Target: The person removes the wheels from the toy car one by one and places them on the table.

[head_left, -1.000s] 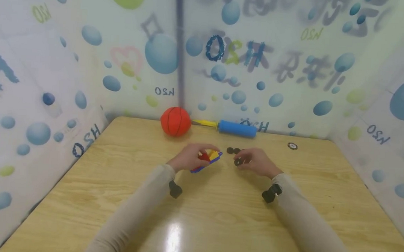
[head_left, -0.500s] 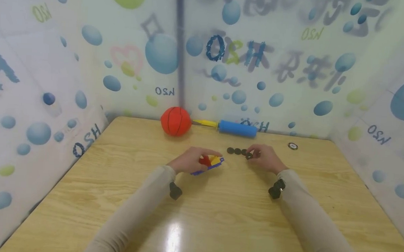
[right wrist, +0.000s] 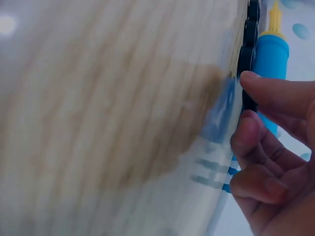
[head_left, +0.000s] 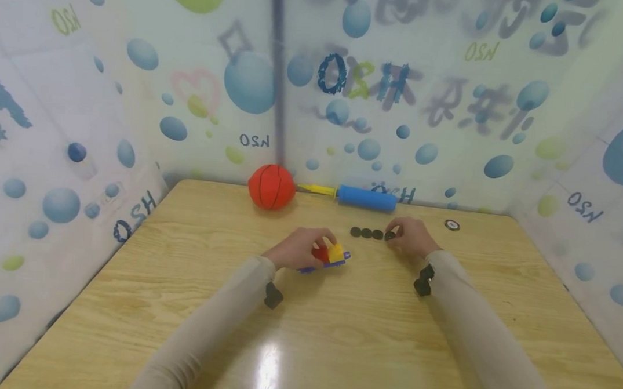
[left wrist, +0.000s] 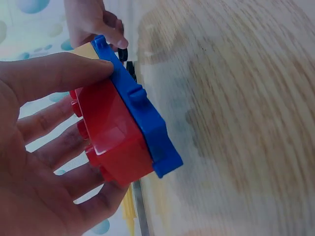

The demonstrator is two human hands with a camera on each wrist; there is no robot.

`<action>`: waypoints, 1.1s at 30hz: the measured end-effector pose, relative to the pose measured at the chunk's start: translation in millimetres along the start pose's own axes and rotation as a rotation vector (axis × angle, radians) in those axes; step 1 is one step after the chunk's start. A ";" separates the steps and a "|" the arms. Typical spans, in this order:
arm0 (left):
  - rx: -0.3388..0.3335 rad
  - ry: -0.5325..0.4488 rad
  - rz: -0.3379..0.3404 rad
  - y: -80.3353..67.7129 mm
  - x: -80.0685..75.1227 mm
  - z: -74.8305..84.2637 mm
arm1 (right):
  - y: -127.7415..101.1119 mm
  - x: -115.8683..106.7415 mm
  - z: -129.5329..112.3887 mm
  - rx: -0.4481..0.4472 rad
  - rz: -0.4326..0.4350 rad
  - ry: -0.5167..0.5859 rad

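Observation:
My left hand (head_left: pixel 300 249) grips a toy block car body (head_left: pixel 320 254), thumb on its blue base and fingers round the other side. A red block and a yellow block sit on that base; in the left wrist view the red block (left wrist: pixel 115 125) shows studs. Beyond it, to the right, my right hand (head_left: pixel 413 236) pinches a small black wheel (head_left: pixel 390 235) between thumb and fingers at the tabletop. That wheel stands at the right end of a row of similar black wheels (head_left: pixel 366 233). In the right wrist view the held wheel (right wrist: pixel 249 102) is partly hidden by the fingers.
A red ball (head_left: pixel 272 187) with black lines rests at the back of the wooden table (head_left: pixel 336 340). Right of it lies a blue hand pump (head_left: pixel 366 198) with a yellow end. A round black-and-white chip (head_left: pixel 452 225) is at the back right. Patterned curtains surround the table.
My right hand has carried the black wheel right and back to the row's end, uncovering the other wheels. The left hand has lowered and turned the car body slightly, moving it rightward.

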State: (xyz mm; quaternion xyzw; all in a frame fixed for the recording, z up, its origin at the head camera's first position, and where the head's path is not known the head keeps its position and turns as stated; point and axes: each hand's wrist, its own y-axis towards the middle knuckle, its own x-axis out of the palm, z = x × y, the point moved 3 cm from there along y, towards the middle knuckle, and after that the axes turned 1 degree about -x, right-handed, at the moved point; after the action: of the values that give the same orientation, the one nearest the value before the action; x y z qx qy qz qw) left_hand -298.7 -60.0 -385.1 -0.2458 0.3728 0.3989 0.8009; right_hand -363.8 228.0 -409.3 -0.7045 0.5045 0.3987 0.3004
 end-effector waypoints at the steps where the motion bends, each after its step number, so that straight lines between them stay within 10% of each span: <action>1: 0.002 0.004 -0.002 0.3 0.4 0.3 | 1.0 0.3 0.6 0.004 -0.001 0.000; 21: 0.013 -0.001 0.001 5.4 8.2 7.5 | 4.3 3.5 13.9 0.050 -0.007 0.036; 33: 0.020 0.040 0.032 10.3 8.4 5.5 | -15.0 -3.9 -47.6 -0.219 0.027 0.109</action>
State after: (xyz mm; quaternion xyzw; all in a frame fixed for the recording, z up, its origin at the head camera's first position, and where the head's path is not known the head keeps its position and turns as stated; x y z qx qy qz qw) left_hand -301.6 -46.5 -389.5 -0.2398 0.3965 0.4032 0.7891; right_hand -337.9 195.2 -381.7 -0.7466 0.4831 0.4167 0.1885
